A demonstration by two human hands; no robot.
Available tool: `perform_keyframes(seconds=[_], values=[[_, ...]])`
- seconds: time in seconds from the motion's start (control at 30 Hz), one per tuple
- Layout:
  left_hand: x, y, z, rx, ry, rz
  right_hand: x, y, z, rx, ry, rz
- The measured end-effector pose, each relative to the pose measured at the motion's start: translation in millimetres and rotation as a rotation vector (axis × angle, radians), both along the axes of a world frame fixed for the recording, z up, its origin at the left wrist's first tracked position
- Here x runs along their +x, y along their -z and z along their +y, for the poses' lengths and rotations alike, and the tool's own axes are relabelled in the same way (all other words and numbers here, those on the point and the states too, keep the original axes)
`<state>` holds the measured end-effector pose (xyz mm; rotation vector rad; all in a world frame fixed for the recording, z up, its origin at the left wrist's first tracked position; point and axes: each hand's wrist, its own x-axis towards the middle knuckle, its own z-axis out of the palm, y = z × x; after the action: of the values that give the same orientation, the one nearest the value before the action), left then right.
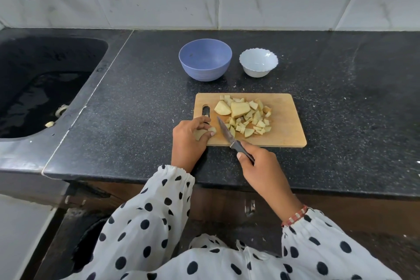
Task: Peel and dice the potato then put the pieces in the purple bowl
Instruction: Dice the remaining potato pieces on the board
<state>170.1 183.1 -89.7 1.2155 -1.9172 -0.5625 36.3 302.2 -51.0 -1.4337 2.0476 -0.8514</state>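
Just below the middle of the frame, the left hand (189, 137) curls its fingers over a pale potato piece (203, 133) and pins it on the lower left corner of the cutting board (284, 129). The piece seems to be a half-round chunk, though the fingers hide most of it, so its exact shape is hard to tell.

The right hand (256, 163) is wrapped firmly round the dark handle of the knife (226, 132). The blade runs up and to the left from that hand, its tip ending just right of the held piece. Blade and piece are near each other but apart.

The coming cut turns on this: the piece lies just left of the blade, and the blade's long axis runs almost parallel to the left fingertips. The knife likely needs only a short shift leftward in the frame to come down on the chunk.

A heap of diced pieces (250, 118) and two bigger chunks sit mid-board, right of the blade. The purple bowl (205, 62) stands above the board, holding no potato, with a white bowl (258, 62) to its right.
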Motion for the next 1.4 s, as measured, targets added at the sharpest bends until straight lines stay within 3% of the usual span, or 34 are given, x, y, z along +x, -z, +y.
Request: perform_keyframes(seconds=[0.07, 0.17, 0.3, 0.53, 0.67, 0.93, 1.17, 1.4], values=[[0, 0, 0, -0.013, 0.020, 0.012, -2, 3, -1, 0.017, 0.045, -0.208], [0, 1, 2, -0.147, 0.055, -0.030, -7, 1, -2, 0.005, 0.119, -0.328], [-11, 4, 13, -0.346, 0.026, -0.231, -13, -4, -1, -0.095, 0.150, -0.324], [-36, -10, 15, -0.249, -0.035, -0.484, -20, -1, 2, -0.156, 0.161, -0.297], [-35, -13, 16, -0.210, -0.023, -0.470, -18, 4, 4, -0.146, 0.156, -0.292], [-4, -16, 9, -0.242, -0.044, -0.248, -12, 3, 0, -0.165, 0.100, -0.263], [38, -8, 1, -0.132, -0.155, -0.140, 8, 4, 5, 0.007, -0.137, 0.084], [30, 1, 4, -0.158, -0.027, -0.152, 2, 4, 1, -0.053, -0.036, 0.187]])
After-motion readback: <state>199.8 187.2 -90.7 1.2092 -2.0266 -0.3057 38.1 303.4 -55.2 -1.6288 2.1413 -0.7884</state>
